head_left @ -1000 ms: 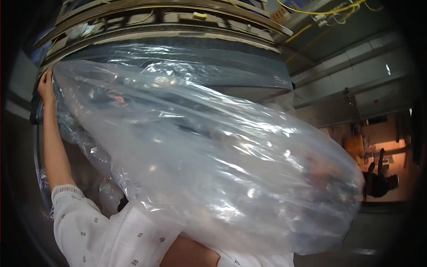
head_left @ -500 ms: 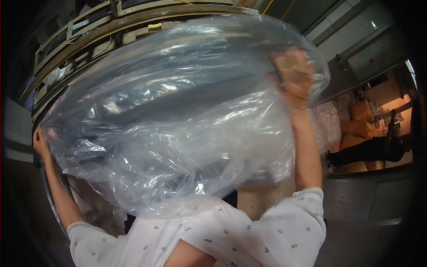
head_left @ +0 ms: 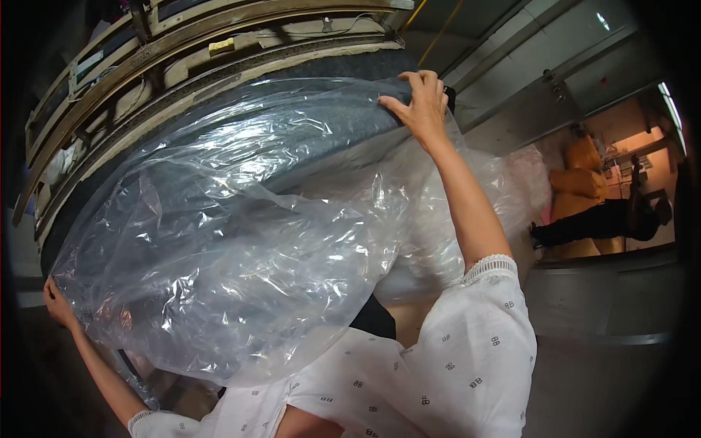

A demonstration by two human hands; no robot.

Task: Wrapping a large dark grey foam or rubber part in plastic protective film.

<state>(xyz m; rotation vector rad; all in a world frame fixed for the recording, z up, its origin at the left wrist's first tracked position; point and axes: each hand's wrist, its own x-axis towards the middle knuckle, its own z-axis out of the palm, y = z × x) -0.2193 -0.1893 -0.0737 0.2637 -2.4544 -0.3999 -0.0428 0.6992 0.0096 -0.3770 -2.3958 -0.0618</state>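
Note:
A large, crumpled, clear plastic sheet [head_left: 292, 241] spreads over a long dark surface [head_left: 336, 66] and hangs down against my front. At the far left, my left hand [head_left: 60, 305] is closed on the sheet's edge in a pinch. My right hand [head_left: 422, 108] lies at the sheet's far right corner, its thumb and fingers spread apart over the dark surface. Whether the right fingertips press on the film or on the surface beneath, I cannot tell.
Beyond the dark surface run long wooden rails [head_left: 241, 29] with a small yellow block [head_left: 221, 47] on them. More clear film [head_left: 504, 175] is bunched at the right. Farther right, a person in dark clothes [head_left: 591, 223] stands near orange-brown bundles [head_left: 580, 182] by a doorway.
My right hand has moved left and slightly up, carrying no film with it. The billowing sheet has sunk toward me, baring a dark strip by the rails. My left hand has come lower.

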